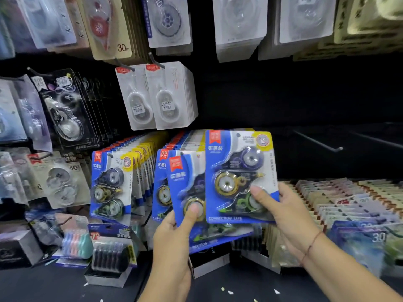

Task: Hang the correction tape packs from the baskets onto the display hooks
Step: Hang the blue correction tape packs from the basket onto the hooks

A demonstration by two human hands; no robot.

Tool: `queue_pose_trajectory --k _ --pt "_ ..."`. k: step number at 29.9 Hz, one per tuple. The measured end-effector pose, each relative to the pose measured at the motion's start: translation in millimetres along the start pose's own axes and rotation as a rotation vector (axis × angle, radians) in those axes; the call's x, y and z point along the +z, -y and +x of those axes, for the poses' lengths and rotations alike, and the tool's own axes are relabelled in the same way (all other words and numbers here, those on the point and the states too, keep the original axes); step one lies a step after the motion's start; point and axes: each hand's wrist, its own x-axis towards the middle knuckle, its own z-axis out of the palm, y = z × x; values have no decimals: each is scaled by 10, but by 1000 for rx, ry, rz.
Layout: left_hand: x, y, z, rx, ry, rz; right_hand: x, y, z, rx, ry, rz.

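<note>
Blue packs [239, 175] in both hands [283, 214]

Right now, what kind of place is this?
Probably a stationery shop's display wall: many identical correction tape packs hang in rows, a bare display hook sticks out at right, and white packs carry small stickers.

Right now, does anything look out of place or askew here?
The tilted pack in the left hand leans askew, partly behind the upright pack in the right hand. Pale scraps litter the dark surface below.
</note>
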Motion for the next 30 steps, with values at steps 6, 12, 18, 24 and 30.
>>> queue_pose_trajectory --k 6,12,18,24,30 --pt "-319 -373 230 226 -286 -57 -355 29 175 -29 -44 -146" --pt "-474 -395 291 205 -360 -37 -341 -148 88 -14 11 -218" --pt "-382 -351 263 185 -317 -42 -285 -228 21 -22 -92 -252" --pt "-383 -344 288 169 -302 -50 -237 -329 93 38 -153 -251" --pt "-312 -297 264 145 -199 -23 -270 -417 405 105 -259 -348"
